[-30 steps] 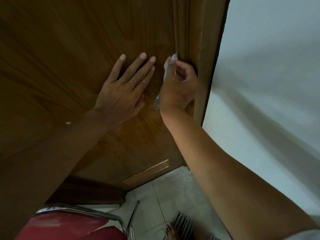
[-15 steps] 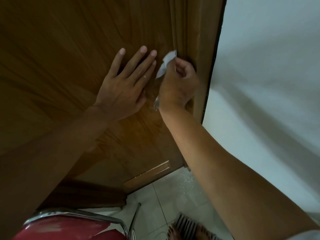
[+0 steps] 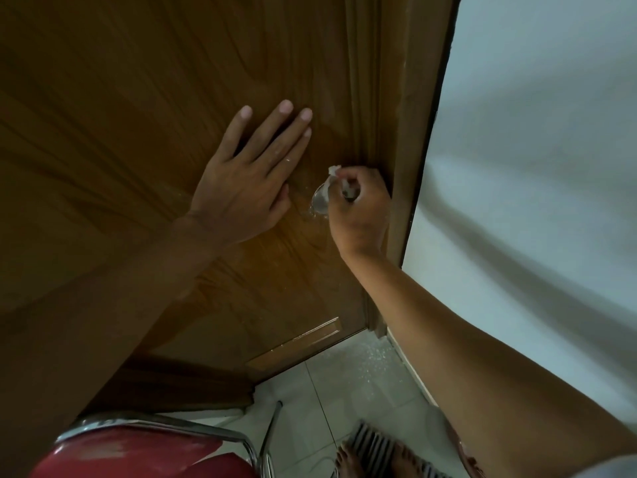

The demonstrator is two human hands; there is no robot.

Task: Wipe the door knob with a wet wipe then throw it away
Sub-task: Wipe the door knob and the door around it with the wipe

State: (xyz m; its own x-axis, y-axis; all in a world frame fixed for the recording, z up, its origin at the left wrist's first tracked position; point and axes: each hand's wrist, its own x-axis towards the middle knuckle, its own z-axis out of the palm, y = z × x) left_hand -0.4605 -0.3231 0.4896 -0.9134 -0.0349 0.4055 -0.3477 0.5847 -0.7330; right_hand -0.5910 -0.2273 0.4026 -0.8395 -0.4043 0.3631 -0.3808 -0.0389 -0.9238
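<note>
We see our left hand [image 3: 248, 177] pressed flat against the wooden door [image 3: 138, 132], fingers spread wide and pointing toward one o'clock, holding nothing. Just beside it, at its three o'clock, our right hand [image 3: 358, 208] is curled tight around a crumpled wet wipe [image 3: 339, 181], small white bits of which poke out at the top of the fist and between the fingers. That fist sits directly against the door knob [image 3: 320, 201], whose shiny metal curve shows only at the hand's nine o'clock side; the rest of the knob is hidden behind the fingers, so we cannot tell how much of it the wipe covers. The knob lies close to the door's right edge, next to the wooden door frame [image 3: 410, 132], and a pale wall [image 3: 534, 167] fills the view beyond the frame at three o'clock. Down at six o'clock we make out a red chair [image 3: 138, 453] with a chrome tube rim, a white tiled floor [image 3: 344, 381], and our bare feet [image 3: 348, 460] resting on a striped mat [image 3: 375, 443].
</note>
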